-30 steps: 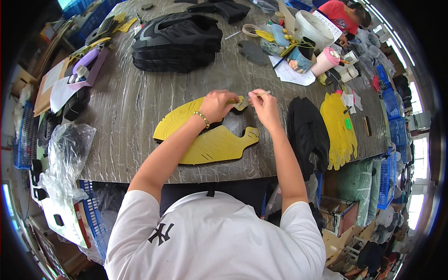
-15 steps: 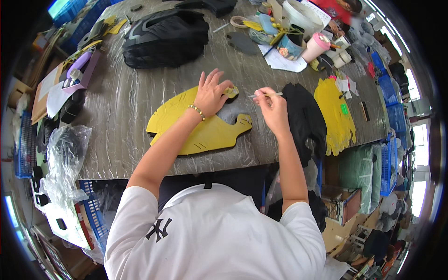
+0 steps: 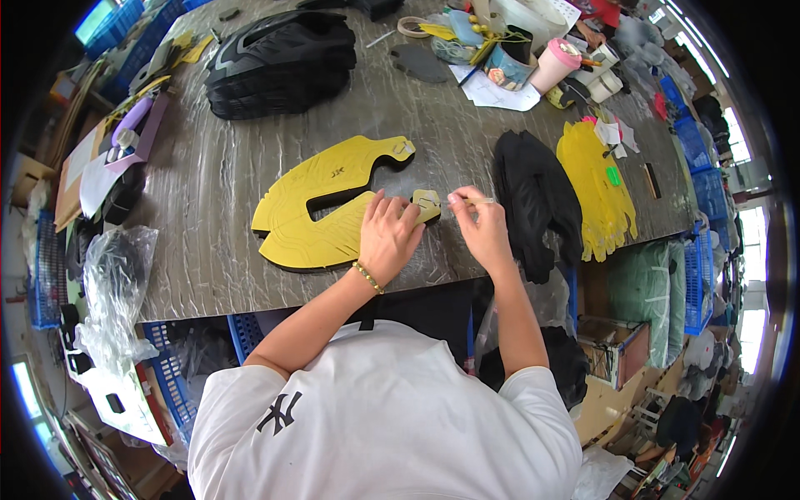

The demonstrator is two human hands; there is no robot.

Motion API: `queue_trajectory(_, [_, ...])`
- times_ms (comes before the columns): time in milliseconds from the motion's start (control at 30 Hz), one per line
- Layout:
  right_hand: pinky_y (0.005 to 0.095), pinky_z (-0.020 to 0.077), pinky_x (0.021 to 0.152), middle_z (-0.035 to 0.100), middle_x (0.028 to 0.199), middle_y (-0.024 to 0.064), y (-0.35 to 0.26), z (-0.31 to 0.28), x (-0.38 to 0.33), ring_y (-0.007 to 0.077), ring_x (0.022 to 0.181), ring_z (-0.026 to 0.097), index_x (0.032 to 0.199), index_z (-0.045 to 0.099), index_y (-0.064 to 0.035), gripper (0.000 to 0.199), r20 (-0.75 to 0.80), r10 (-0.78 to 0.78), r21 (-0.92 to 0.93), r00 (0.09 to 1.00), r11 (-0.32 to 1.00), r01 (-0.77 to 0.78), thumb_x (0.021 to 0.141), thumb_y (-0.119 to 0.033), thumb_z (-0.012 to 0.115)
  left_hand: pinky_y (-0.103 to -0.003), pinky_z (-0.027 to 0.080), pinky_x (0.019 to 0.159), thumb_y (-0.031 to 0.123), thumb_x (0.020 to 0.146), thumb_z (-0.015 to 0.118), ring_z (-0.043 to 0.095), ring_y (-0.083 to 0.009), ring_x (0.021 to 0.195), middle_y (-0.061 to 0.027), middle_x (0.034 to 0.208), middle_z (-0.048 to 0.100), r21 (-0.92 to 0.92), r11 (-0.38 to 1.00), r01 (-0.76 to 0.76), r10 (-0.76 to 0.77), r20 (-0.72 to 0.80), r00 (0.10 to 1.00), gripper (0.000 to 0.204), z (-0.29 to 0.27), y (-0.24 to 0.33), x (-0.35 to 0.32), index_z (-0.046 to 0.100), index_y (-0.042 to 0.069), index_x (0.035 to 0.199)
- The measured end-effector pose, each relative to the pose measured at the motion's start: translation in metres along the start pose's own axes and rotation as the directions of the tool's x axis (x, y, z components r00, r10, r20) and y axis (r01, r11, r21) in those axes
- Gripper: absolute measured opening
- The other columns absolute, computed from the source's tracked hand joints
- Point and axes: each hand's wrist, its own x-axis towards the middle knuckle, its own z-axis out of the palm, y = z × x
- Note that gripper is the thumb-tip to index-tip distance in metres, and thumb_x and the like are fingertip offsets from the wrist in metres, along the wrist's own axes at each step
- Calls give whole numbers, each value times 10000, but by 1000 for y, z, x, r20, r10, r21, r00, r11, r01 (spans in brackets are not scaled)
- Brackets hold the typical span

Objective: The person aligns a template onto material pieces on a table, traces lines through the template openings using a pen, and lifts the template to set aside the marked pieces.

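Two hands: left [image 3: 387, 237] flat, open on yellow pattern [image 3: 325, 208]; right [image 3: 481, 229] apparently pinching a thin tool [image 3: 467, 200].

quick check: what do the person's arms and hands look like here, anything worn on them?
Both forearms are bare, with no gloves on either hand. The left hand has a thin bracelet of gold-coloured beads at the wrist. The right hand shows no band or watch. The sleeves are short and white, part of a white T-shirt with a dark emblem on the left chest.
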Motion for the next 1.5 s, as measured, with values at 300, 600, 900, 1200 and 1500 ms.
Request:
queue_trajectory(300, [307, 524, 675, 670, 816, 152, -4, 18, 1, 229, 732, 687, 955, 633, 47, 177, 75, 15, -20, 997, 1000, -13, 935, -126, 602, -437, 428, 1001, 141, 751, 707, 603, -258, 899, -75, 897, 607, -58, 998, -3, -1, -55, 998, 191, 5, 0, 0, 619, 79, 909])
queue_trajectory(600, [306, 512, 653, 660, 796, 154, -2, 17, 3, 228, 678, 662, 959, 641, 42, 186, 76, -90, 46, 993, 995, 87, 934, -137, 599, -440, 454, 966, 162, 760, 715, 619, -272, 847, -65, 845, 622, -82, 996, 19, -25, -83, 996, 160, 3, -1, 2, 625, 82, 866])
queue_trajectory(900, [305, 515, 644, 666, 790, 161, -12, 7, 8, 217, 700, 683, 950, 638, 50, 206, 100, 38, -51, 994, 998, -33, 932, -152, 602, -450, 418, 998, 149, 794, 683, 596, -270, 924, -66, 919, 613, -11, 1000, -1, 0, -18, 1000, 220, -1, 2, 0, 681, 131, 1013])
queue_trajectory(1200, [302, 520, 652, 671, 817, 157, -5, 13, 16, 220, 738, 695, 944, 632, 68, 194, 128, 1, 11, 992, 1000, -3, 933, -122, 596, -446, 402, 1001, 158, 810, 669, 581, -280, 944, -75, 936, 594, 11, 1000, 0, 0, -5, 1000, 249, 0, 2, -1, 689, 150, 1058])
queue_trajectory(1500, [317, 482, 590, 626, 690, 173, 8, 2, 9, 223, 617, 645, 907, 631, 56, 214, 85, 23, 45, 996, 999, -27, 937, -152, 594, -441, 400, 991, 149, 811, 662, 572, -282, 951, -75, 929, 584, 0, 1000, 9, -9, -2, 1000, 244, -1, 4, -1, 689, 145, 1053])
